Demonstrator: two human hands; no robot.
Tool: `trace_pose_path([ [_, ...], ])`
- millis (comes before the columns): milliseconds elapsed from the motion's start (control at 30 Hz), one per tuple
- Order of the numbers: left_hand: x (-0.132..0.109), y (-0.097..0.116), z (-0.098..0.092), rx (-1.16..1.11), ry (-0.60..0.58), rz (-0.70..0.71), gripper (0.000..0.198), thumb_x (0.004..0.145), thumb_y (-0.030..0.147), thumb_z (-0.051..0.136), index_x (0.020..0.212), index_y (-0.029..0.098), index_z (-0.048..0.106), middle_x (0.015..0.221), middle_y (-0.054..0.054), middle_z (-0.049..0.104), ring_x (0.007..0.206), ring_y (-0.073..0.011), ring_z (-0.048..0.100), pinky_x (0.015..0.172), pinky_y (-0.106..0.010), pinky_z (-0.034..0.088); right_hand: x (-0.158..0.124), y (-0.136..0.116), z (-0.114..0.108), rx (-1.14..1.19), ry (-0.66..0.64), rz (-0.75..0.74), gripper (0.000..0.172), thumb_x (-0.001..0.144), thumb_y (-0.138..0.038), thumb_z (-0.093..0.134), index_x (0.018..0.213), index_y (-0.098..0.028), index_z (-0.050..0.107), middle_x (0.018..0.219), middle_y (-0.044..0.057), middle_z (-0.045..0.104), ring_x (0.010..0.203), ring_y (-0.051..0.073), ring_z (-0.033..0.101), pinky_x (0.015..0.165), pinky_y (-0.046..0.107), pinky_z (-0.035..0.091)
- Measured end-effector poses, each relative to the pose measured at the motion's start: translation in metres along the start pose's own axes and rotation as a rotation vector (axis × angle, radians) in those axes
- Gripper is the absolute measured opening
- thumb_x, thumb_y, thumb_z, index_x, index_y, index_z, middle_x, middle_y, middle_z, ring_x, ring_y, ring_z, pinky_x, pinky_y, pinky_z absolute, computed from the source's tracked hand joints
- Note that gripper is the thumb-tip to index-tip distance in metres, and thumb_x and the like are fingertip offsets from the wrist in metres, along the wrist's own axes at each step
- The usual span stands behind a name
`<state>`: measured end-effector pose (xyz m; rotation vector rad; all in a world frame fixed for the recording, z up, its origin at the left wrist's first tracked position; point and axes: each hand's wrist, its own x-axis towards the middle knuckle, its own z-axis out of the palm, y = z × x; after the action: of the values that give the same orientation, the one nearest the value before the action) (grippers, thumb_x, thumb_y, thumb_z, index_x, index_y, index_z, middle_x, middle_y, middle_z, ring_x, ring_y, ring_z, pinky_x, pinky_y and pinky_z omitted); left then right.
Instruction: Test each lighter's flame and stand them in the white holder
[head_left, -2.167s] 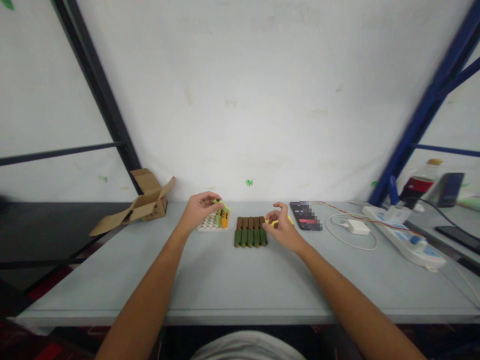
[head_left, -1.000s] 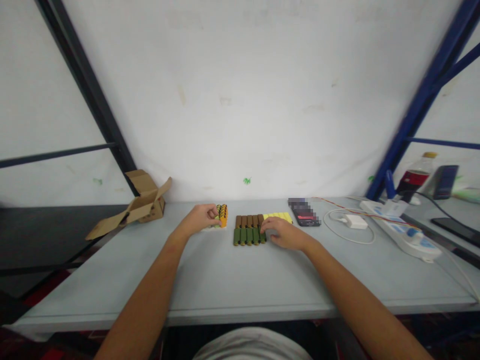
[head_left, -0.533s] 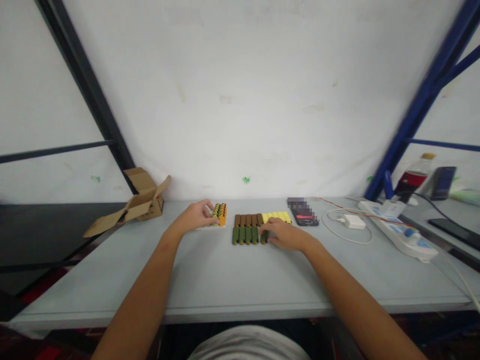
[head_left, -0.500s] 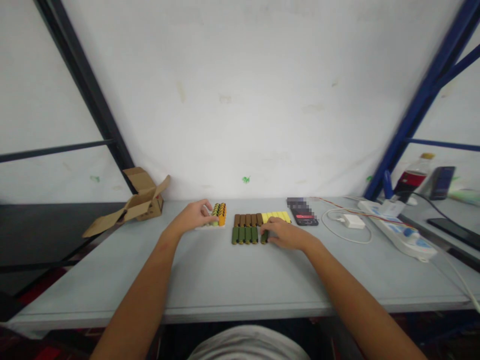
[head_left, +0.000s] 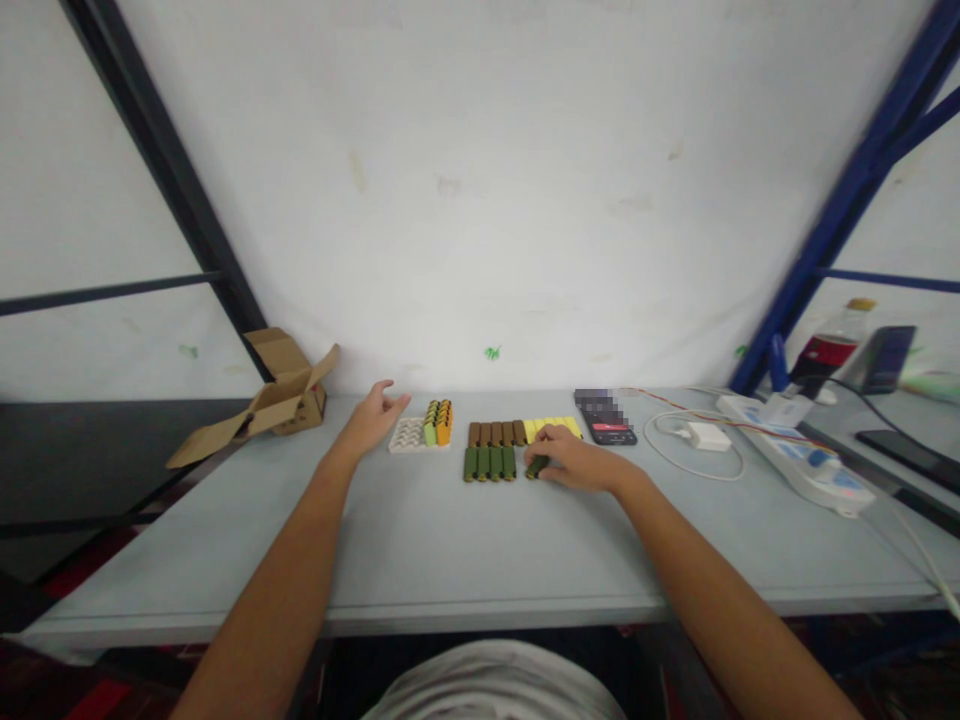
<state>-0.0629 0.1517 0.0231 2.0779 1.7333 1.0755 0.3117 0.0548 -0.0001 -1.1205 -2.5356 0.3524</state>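
Observation:
My left hand (head_left: 371,420) hovers at the left edge of a white holder (head_left: 409,435) with round holes, fingers apart and nothing in them. Upright light green (head_left: 430,432) and orange cylindrical cells (head_left: 444,430) fill the right side of this holder. The fingers of my right hand (head_left: 566,461) close on a dark green cylindrical cell (head_left: 534,469), partly hidden by them and tilted. Left of it lies a row of several dark green cells (head_left: 490,464). Behind are rows of brown cells (head_left: 496,435) and yellow cells (head_left: 551,428), the yellow ones partly covered by my right hand.
A phone (head_left: 606,418) lies right of the yellow cells. Further right are a white charger (head_left: 707,436) with its cable and a power strip (head_left: 799,455). An opened cardboard box (head_left: 289,400) stands at the back left. A wall closes off the table's far side.
My left hand has drawn back to the left from the holder and opened, uncovering its holes. My right hand has shifted the dark green cell slightly right, away from its row, and tilted it.

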Motion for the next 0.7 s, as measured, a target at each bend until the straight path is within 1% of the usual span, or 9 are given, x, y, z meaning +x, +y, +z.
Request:
trace_pose_path([
  [67, 0.001, -0.005, 0.006, 0.009, -0.046, -0.017, 0.064, 0.083, 0.059, 0.05, 0.129, 0.015, 0.055, 0.102, -0.01, 0.074, 0.096, -0.0259, 0.067, 0.087, -0.036, 0.049, 0.002, 0.001, 0.001, -0.019, 0.019, 0.004, 0.02, 0.089, -0.02, 0.061, 0.107, -0.017, 0.068, 0.107, 0.012, 0.059, 0.1, 0.024, 0.055, 0.093, 0.039, 0.043],
  [100, 0.001, -0.008, 0.01, 0.007, -0.076, -0.011, 0.061, 0.083, 0.059, 0.05, 0.125, 0.015, 0.058, 0.104, -0.011, 0.074, 0.098, -0.0264, 0.067, 0.088, -0.036, 0.049, 0.004, 0.001, 0.001, -0.03, 0.034, 0.011, 0.016, 0.091, -0.021, 0.057, 0.103, -0.016, 0.067, 0.103, 0.012, 0.06, 0.097, 0.023, 0.055, 0.092, 0.038, 0.043],
  [200, 0.001, -0.012, 0.019, -0.027, -0.151, 0.042, 0.058, 0.08, 0.061, 0.051, 0.112, 0.015, 0.066, 0.106, -0.013, 0.074, 0.099, -0.0282, 0.067, 0.09, -0.038, 0.049, 0.009, -0.002, 0.0, 0.002, 0.126, 0.066, 0.019, 0.098, -0.024, 0.046, 0.093, -0.015, 0.062, 0.093, 0.011, 0.063, 0.088, 0.021, 0.056, 0.084, 0.035, 0.043],
  [267, 0.001, -0.014, 0.022, -0.058, -0.188, 0.073, 0.058, 0.079, 0.063, 0.051, 0.108, 0.016, 0.068, 0.106, -0.012, 0.074, 0.099, -0.0289, 0.067, 0.091, -0.039, 0.049, 0.011, -0.006, -0.002, 0.146, 0.215, 0.111, 0.022, 0.101, -0.029, 0.039, 0.095, -0.017, 0.056, 0.088, 0.008, 0.064, 0.08, 0.018, 0.057, 0.078, 0.032, 0.044],
  [367, 0.0, -0.013, 0.021, -0.065, -0.221, 0.088, 0.059, 0.08, 0.065, 0.049, 0.108, 0.017, 0.069, 0.107, -0.011, 0.074, 0.1, -0.0285, 0.067, 0.092, -0.037, 0.049, 0.014, -0.012, -0.006, 0.48, 0.35, 0.144, 0.026, 0.102, -0.04, 0.034, 0.097, -0.02, 0.049, 0.078, 0.001, 0.063, 0.063, 0.013, 0.054, 0.064, 0.027, 0.043],
  [433, -0.001, -0.011, 0.019, -0.047, -0.228, 0.091, 0.06, 0.082, 0.066, 0.047, 0.108, 0.017, 0.069, 0.107, -0.01, 0.075, 0.1, -0.0282, 0.067, 0.091, -0.036, 0.049, 0.016, -0.015, -0.006, 0.691, 0.443, 0.178, 0.028, 0.098, -0.047, 0.039, 0.095, -0.02, 0.048, 0.066, -0.003, 0.057, 0.053, 0.011, 0.047, 0.054, 0.024, 0.037],
  [500, -0.002, -0.009, 0.017, -0.029, -0.235, 0.104, 0.06, 0.083, 0.067, 0.045, 0.106, 0.017, 0.069, 0.105, -0.009, 0.075, 0.099, -0.0278, 0.067, 0.091, -0.035, 0.049, 0.02, -0.014, -0.005, 0.862, 0.507, 0.215, 0.032, 0.092, -0.051, 0.047, 0.089, -0.019, 0.051, 0.059, -0.006, 0.049, 0.049, 0.01, 0.041, 0.049, 0.023, 0.03],
  [600, -0.002, -0.006, 0.014, -0.009, -0.23, 0.126, 0.059, 0.085, 0.067, 0.041, 0.103, 0.018, 0.07, 0.103, -0.008, 0.074, 0.098, -0.0274, 0.066, 0.09, -0.035, 0.048, 0.023, -0.008, -0.002, 1.01, 0.551, 0.239, 0.041, 0.087, -0.055, 0.053, 0.077, -0.016, 0.058, 0.056, -0.004, 0.046, 0.05, 0.01, 0.04, 0.048, 0.024, 0.028],
  [700, -0.002, -0.007, 0.014, 0.0, -0.226, 0.132, 0.058, 0.086, 0.066, 0.039, 0.101, 0.019, 0.069, 0.101, -0.008, 0.074, 0.096, -0.0272, 0.065, 0.088, -0.035, 0.047, 0.025, -0.002, 0.002, 1.022, 0.593, 0.243, 0.045, 0.086, -0.058, 0.055, 0.07, -0.016, 0.058, 0.056, -0.004, 0.043, 0.052, 0.01, 0.039, 0.05, 0.024, 0.029],
])
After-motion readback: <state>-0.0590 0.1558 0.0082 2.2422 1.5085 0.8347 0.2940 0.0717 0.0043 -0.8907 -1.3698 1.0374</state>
